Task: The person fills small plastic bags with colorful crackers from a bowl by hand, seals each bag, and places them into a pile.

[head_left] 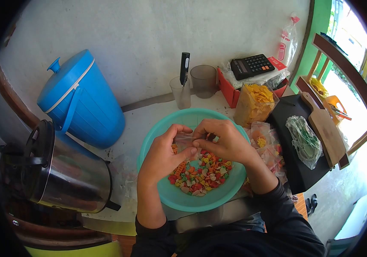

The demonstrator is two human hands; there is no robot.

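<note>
Over a turquoise plastic basin (149, 184), my two hands meet with a small clear plastic bag (184, 140) between them. My right hand (225, 139) pinches the bag's edge with thumb and fingertips. My left hand (163, 152) curls around its other side, thumb below and fingers above. Much of the bag is hidden by the fingers, so its contents are hard to make out. Below lie colourful small snack pieces (202, 175) in red, orange, yellow, green and pale tones, covering part of the basin's bottom.
Filled plastic bags (269, 152) lie right of the basin, near a clear container of yellow chips (258, 100). Behind stand a cup with a black-handled tool (184, 70) and a red box (230, 92) under a calculator (252, 66). Leftward are a blue drink cooler (85, 103) and a metal pot (76, 171).
</note>
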